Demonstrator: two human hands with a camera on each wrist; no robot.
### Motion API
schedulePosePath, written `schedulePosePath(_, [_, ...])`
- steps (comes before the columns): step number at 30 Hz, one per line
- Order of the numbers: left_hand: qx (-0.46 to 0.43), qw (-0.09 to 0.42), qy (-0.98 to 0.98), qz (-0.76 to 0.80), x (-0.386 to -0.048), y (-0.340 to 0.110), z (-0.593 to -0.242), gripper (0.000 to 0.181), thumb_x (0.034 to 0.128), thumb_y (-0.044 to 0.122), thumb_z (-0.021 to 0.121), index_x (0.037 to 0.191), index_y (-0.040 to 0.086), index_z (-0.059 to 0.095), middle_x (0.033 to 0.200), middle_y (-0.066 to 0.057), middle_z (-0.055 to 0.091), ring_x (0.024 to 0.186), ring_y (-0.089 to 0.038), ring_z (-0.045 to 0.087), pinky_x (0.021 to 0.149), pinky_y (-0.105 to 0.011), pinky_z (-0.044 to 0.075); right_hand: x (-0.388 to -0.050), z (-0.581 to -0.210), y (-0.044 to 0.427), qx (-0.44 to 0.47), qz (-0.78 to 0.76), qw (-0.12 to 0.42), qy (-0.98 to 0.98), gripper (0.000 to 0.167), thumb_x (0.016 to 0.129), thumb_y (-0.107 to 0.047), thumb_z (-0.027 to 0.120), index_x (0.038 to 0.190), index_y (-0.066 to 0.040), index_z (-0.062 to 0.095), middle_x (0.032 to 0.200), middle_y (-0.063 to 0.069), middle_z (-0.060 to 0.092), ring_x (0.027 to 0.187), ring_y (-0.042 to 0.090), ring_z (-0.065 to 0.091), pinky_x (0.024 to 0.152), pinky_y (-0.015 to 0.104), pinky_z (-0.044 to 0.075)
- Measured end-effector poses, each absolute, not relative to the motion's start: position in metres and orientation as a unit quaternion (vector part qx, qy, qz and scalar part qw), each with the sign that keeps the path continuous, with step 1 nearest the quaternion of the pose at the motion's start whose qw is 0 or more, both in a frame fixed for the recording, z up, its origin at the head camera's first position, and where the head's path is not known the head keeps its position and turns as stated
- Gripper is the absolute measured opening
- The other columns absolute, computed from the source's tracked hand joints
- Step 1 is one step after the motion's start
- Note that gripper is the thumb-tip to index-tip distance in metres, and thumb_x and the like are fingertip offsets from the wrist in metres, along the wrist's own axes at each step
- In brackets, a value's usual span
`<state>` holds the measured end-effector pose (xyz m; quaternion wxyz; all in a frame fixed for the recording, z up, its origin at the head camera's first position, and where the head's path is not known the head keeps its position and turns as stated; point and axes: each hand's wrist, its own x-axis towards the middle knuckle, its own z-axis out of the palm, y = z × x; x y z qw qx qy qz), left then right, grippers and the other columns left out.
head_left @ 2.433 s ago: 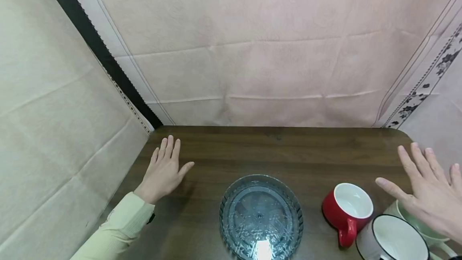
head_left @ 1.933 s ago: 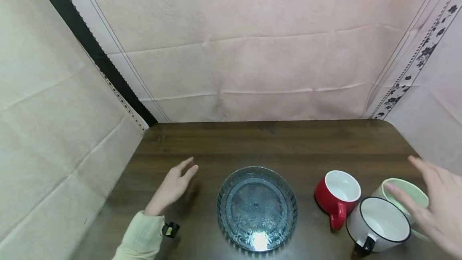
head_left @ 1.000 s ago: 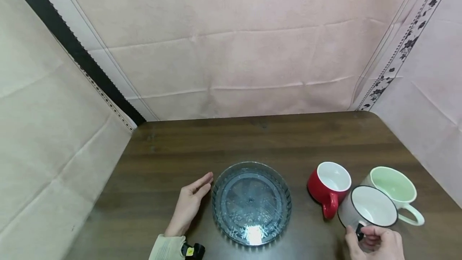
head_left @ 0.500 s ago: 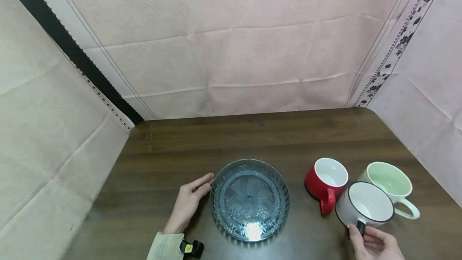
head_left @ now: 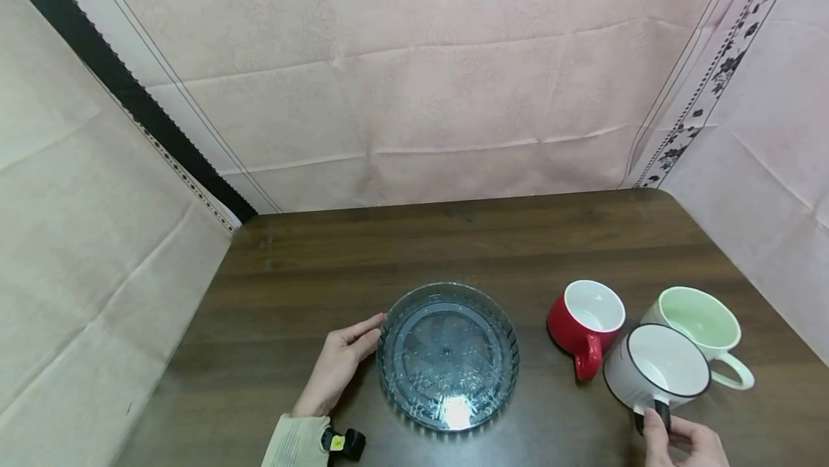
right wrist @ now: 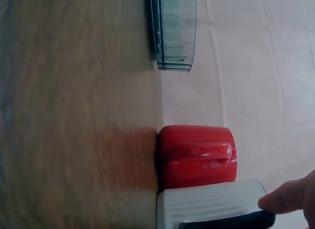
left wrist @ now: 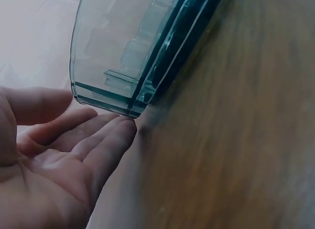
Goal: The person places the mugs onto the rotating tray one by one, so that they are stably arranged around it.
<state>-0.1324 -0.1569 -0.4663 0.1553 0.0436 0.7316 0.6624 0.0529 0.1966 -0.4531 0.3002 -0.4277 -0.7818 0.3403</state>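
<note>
While our right hand (head_left: 688, 447) pinches its black handle (head_left: 663, 415), we have one white mug (head_left: 667, 363), lower right of frame; our left hand (head_left: 335, 372), fingers outstretched, touches one glass dish (head_left: 447, 359), lower centre.

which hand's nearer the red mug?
Right. The right hand holds the handle of the white mug, beside the red mug; the left hand is farther, across the blue dish from the mugs.

We see a red mug (head_left: 571, 330), white inside; a black-rimmed white mug (head_left: 627, 376); a pale green mug (head_left: 702, 316); a blue dish (head_left: 447, 352), perhaps flower-patterned; a brown, grained table (head_left: 363, 255).
</note>
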Motion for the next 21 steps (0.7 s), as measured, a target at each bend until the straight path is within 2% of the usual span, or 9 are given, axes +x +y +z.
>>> schedulePosePath(3, [0.042, 0.157, 0.729, 0.664, -0.133, -0.156, -0.466, 0.035, 0.0974, 0.017, 0.06, 0.131, 0.01, 0.061, 0.137, -0.005, 0.056, 0.128, -0.021, 0.049, 0.1, -0.035, 0.044, 0.053, -0.454, 0.199, -0.431, 0.345, 0.295, -0.78, 0.027, 0.088, -0.014, 0.066, 0.092, 0.013, 0.065, 0.093, 0.026, 0.058, 0.058, -0.027, 0.026, 0.051, 0.006, 0.028])
schedulePosePath(7, [0.043, 0.153, 0.736, 0.658, -0.132, -0.156, -0.466, 0.034, 0.0967, 0.015, 0.061, 0.131, 0.01, 0.062, 0.137, -0.004, 0.056, 0.13, -0.02, 0.047, 0.102, -0.036, 0.042, 0.052, -0.453, 0.211, -0.425, 0.372, 0.249, -0.787, 0.033, 0.087, -0.018, 0.07, 0.084, 0.014, 0.068, 0.084, 0.028, 0.064, 0.05, -0.021, 0.035, 0.048, 0.008, 0.032])
schedulePosePath(10, [0.043, 0.149, 0.742, 0.652, -0.132, -0.157, -0.466, 0.034, 0.0962, 0.014, 0.061, 0.13, 0.011, 0.063, 0.135, -0.003, 0.057, 0.13, -0.02, 0.047, 0.103, -0.038, 0.041, 0.051, -0.454, 0.213, -0.425, 0.378, 0.246, -0.785, 0.035, 0.085, -0.021, 0.074, 0.082, 0.014, 0.069, 0.079, 0.028, 0.065, 0.049, -0.019, 0.036, 0.048, 0.008, 0.033])
schedulePosePath(11, [0.044, 0.148, 0.744, 0.65, -0.132, -0.157, -0.467, 0.034, 0.0961, 0.014, 0.061, 0.13, 0.011, 0.063, 0.135, -0.003, 0.057, 0.13, -0.02, 0.047, 0.103, -0.038, 0.041, 0.051, -0.455, 0.212, -0.426, 0.375, 0.256, -0.783, 0.035, 0.084, -0.021, 0.075, 0.082, 0.014, 0.068, 0.077, 0.025, 0.064, 0.051, -0.02, 0.035, 0.049, 0.007, 0.032])
schedulePosePath(13, [0.045, 0.146, 0.747, 0.648, -0.131, -0.157, -0.467, 0.034, 0.0958, 0.015, 0.062, 0.129, 0.011, 0.063, 0.135, -0.003, 0.058, 0.129, -0.02, 0.047, 0.104, -0.039, 0.04, 0.051, -0.457, 0.207, -0.425, 0.367, 0.302, -0.77, 0.032, 0.082, -0.018, 0.077, 0.083, 0.013, 0.068, 0.072, 0.004, 0.063, 0.056, -0.024, 0.034, 0.055, 0.005, 0.03])
schedulePosePath(15, [0.045, 0.145, 0.749, 0.645, -0.131, -0.157, -0.467, 0.034, 0.0956, 0.015, 0.062, 0.129, 0.011, 0.064, 0.134, -0.003, 0.058, 0.129, -0.02, 0.047, 0.104, -0.04, 0.04, 0.052, -0.459, 0.201, -0.42, 0.361, 0.349, -0.756, 0.029, 0.08, -0.014, 0.078, 0.085, 0.012, 0.067, 0.074, -0.014, 0.055, 0.062, -0.026, 0.033, 0.061, 0.005, 0.027])
schedulePosePath(17, [0.046, 0.144, 0.75, 0.644, -0.131, -0.156, -0.468, 0.034, 0.0953, 0.015, 0.063, 0.129, 0.011, 0.064, 0.134, -0.003, 0.058, 0.129, -0.02, 0.048, 0.104, -0.04, 0.04, 0.053, -0.462, 0.198, -0.411, 0.355, 0.388, -0.744, 0.013, 0.079, -0.012, 0.079, 0.075, -0.004, 0.069, 0.076, -0.03, 0.043, 0.066, -0.025, 0.034, 0.064, 0.006, 0.027])
schedulePosePath(18, [0.045, 0.143, 0.751, 0.643, -0.131, -0.156, -0.468, 0.033, 0.0952, 0.015, 0.063, 0.128, 0.011, 0.064, 0.134, -0.003, 0.059, 0.129, -0.02, 0.048, 0.104, -0.04, 0.04, 0.054, -0.463, 0.197, -0.402, 0.355, 0.41, -0.738, 0.012, 0.079, -0.011, 0.079, 0.074, -0.013, 0.068, 0.077, -0.034, 0.04, 0.067, -0.024, 0.035, 0.065, 0.007, 0.027])
schedulePosePath(21, [0.043, 0.141, 0.752, 0.643, -0.13, -0.156, -0.468, 0.033, 0.0951, 0.015, 0.063, 0.128, 0.011, 0.064, 0.133, -0.004, 0.059, 0.129, -0.021, 0.048, 0.104, -0.04, 0.04, 0.056, -0.47, 0.202, -0.368, 0.348, 0.461, -0.728, 0.045, 0.078, -0.007, 0.079, 0.079, -0.045, 0.056, 0.081, -0.037, 0.04, 0.069, -0.024, 0.039, 0.066, 0.004, 0.03])
